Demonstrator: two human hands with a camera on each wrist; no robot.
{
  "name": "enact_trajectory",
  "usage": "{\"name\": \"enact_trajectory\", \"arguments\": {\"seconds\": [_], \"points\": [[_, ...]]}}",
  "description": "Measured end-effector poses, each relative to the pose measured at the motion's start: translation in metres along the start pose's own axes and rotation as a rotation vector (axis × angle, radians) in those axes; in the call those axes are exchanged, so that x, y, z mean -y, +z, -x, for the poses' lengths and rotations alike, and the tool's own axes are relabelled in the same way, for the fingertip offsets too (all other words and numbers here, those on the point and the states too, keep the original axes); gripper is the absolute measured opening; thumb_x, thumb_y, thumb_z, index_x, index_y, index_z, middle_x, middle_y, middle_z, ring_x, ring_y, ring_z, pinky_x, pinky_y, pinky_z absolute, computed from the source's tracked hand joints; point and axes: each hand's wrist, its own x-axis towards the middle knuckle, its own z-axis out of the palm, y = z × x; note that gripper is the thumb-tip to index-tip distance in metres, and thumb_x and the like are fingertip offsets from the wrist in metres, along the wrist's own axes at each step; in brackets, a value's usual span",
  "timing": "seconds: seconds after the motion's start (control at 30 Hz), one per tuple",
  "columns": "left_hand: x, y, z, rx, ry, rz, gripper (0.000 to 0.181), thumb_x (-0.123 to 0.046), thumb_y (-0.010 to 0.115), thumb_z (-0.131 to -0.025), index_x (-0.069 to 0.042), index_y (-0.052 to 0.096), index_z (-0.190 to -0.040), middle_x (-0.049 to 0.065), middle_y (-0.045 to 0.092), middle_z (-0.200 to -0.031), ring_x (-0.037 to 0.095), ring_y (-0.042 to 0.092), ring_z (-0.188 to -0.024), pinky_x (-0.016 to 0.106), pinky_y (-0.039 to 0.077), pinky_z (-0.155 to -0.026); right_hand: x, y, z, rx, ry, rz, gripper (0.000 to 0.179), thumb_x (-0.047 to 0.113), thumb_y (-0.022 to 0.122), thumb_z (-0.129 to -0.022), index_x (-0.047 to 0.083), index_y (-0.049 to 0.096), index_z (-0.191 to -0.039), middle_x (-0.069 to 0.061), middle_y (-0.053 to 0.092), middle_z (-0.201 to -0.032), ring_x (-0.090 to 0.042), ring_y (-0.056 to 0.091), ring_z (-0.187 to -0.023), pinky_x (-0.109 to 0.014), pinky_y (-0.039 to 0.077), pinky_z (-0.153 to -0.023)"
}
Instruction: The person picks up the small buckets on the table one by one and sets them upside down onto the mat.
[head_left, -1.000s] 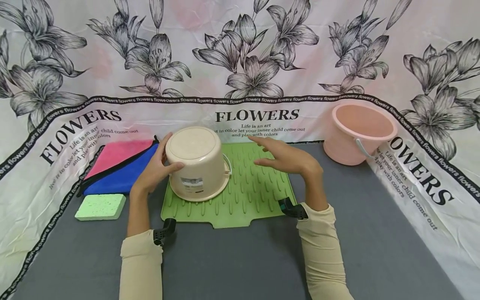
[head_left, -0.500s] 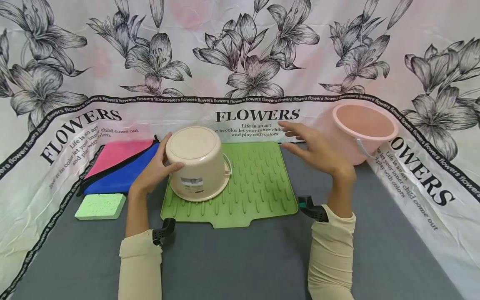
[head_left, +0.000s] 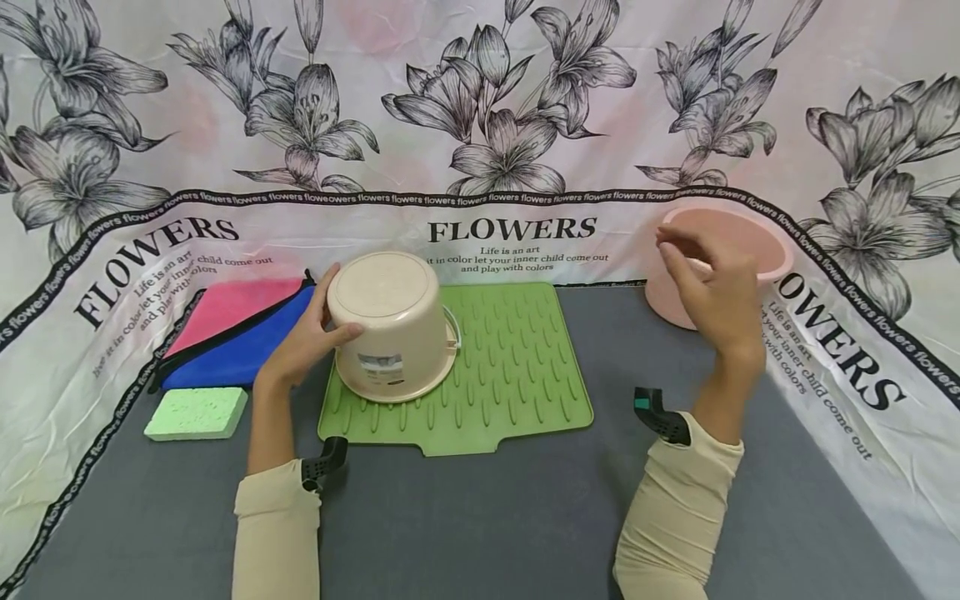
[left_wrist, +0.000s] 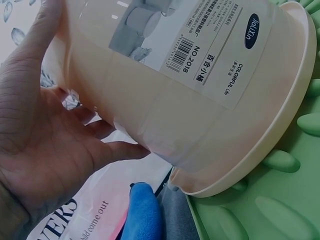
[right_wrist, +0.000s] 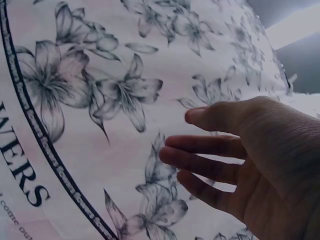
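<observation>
A beige bucket stands upside down on the left part of a green ridged mat. My left hand holds its left side, thumb on the front wall and fingers round the back. In the left wrist view the bucket's printed label faces the camera, and its rim meets the mat. Over at the right, my right hand is raised in front of a pink bucket, covering part of it. The right wrist view shows that hand's fingers loosely bent with nothing between them.
Left of the mat lies a folded pink and blue cloth. A light green sponge sits in front of it on the grey tabletop. A flower-printed sheet hangs behind and along the sides.
My right hand has moved right, from above the mat to in front of the pink bucket. The left hand and the beige bucket have stayed in place.
</observation>
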Motion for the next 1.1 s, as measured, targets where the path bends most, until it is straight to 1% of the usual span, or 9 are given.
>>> {"name": "enact_trajectory", "arguments": {"seconds": [0.1, 0.13, 0.3, 0.5, 0.7, 0.8, 0.93, 1.0, 1.1], "points": [[0.0, 0.0, -0.002, 0.004, 0.002, -0.004, 0.101, -0.015, 0.065, -0.101, -0.036, -0.006, -0.168, 0.01, 0.006, -0.177, 0.034, 0.01, -0.165, 0.071, 0.021, -0.126, -0.007, -0.01, 0.003, -0.12, 0.07, 0.009, 0.022, 0.005, 0.066, -0.1, -0.004, 0.077, -0.116, 0.032, 0.069, -0.102, 0.016, 0.065, -0.092, -0.005, 0.048, -0.086], [0.0, -0.001, -0.001, 0.003, 0.003, -0.004, 0.101, -0.014, 0.065, -0.101, -0.035, -0.007, -0.169, 0.01, 0.006, -0.177, 0.034, 0.011, -0.165, 0.071, 0.021, -0.126, -0.009, -0.013, 0.003, -0.146, 0.091, 0.01, 0.022, 0.007, 0.066, -0.1, -0.004, 0.077, -0.116, 0.034, 0.068, -0.099, 0.015, 0.064, -0.09, -0.006, 0.048, -0.085], [-0.001, -0.003, -0.001, -0.001, 0.005, -0.003, 0.101, -0.013, 0.065, -0.101, -0.033, -0.007, -0.169, 0.011, 0.008, -0.177, 0.035, 0.012, -0.165, 0.071, 0.021, -0.126, -0.021, -0.021, 0.009, -0.221, 0.197, 0.019, 0.024, 0.012, 0.065, -0.101, -0.003, 0.077, -0.114, 0.034, 0.068, -0.09, 0.014, 0.065, -0.083, -0.006, 0.048, -0.077], [-0.002, -0.002, -0.002, 0.004, 0.002, -0.004, 0.101, -0.016, 0.065, -0.101, -0.035, -0.007, -0.168, 0.011, 0.008, -0.177, 0.036, 0.013, -0.164, 0.072, 0.022, -0.125, -0.032, -0.027, 0.012, -0.201, 0.282, 0.114, 0.027, 0.017, 0.064, -0.101, 0.0, 0.077, -0.116, 0.037, 0.062, -0.087, 0.018, 0.06, -0.08, -0.005, 0.047, -0.077], [0.0, -0.001, -0.002, -0.001, -0.001, 0.001, 0.101, -0.015, 0.066, -0.1, -0.039, -0.006, -0.168, 0.012, 0.01, -0.176, 0.036, 0.014, -0.164, 0.072, 0.021, -0.125, -0.049, -0.029, 0.014, -0.112, 0.362, 0.241, 0.032, 0.02, 0.059, -0.104, 0.002, 0.074, -0.125, -0.012, 0.077, -0.115, 0.022, 0.053, -0.09, -0.005, 0.046, -0.085], [0.0, 0.0, -0.003, -0.002, 0.006, 0.012, 0.101, -0.014, 0.065, -0.1, -0.037, -0.005, -0.168, 0.011, 0.009, -0.177, 0.035, 0.013, -0.164, 0.072, 0.021, -0.126, -0.065, -0.028, 0.016, -0.052, 0.393, 0.301, 0.034, 0.018, 0.055, -0.105, 0.0, 0.071, -0.129, -0.024, 0.071, -0.126, 0.0, 0.065, -0.103, -0.015, 0.047, -0.091], [0.0, 0.0, -0.003, 0.005, 0.002, 0.014, 0.102, -0.013, 0.065, -0.1, -0.034, -0.006, -0.169, 0.011, 0.007, -0.177, 0.036, 0.013, -0.164, 0.072, 0.02, -0.126, -0.086, -0.023, 0.021, -0.004, 0.391, 0.352, 0.034, 0.01, 0.051, -0.103, -0.006, 0.068, -0.127, -0.031, 0.064, -0.129, -0.045, 0.062, -0.118, -0.045, 0.049, -0.103], [0.0, 0.0, -0.002, 0.006, -0.002, 0.011, 0.102, -0.013, 0.065, -0.1, -0.034, -0.007, -0.169, 0.011, 0.007, -0.177, 0.037, 0.013, -0.164, 0.072, 0.02, -0.126, -0.096, -0.02, 0.023, 0.004, 0.374, 0.361, 0.033, 0.006, 0.052, -0.101, -0.008, 0.067, -0.126, -0.034, 0.061, -0.131, -0.052, 0.057, -0.124, -0.058, 0.044, -0.109], [0.001, -0.001, -0.001, 0.0, -0.002, 0.011, 0.101, -0.014, 0.065, -0.1, -0.035, -0.006, -0.169, 0.011, 0.008, -0.177, 0.037, 0.014, -0.163, 0.072, 0.021, -0.126, -0.107, -0.014, 0.024, 0.026, 0.357, 0.366, 0.032, 0.001, 0.056, -0.098, -0.01, 0.065, -0.128, -0.035, 0.057, -0.137, -0.055, 0.051, -0.131, -0.064, 0.036, -0.115]]}}
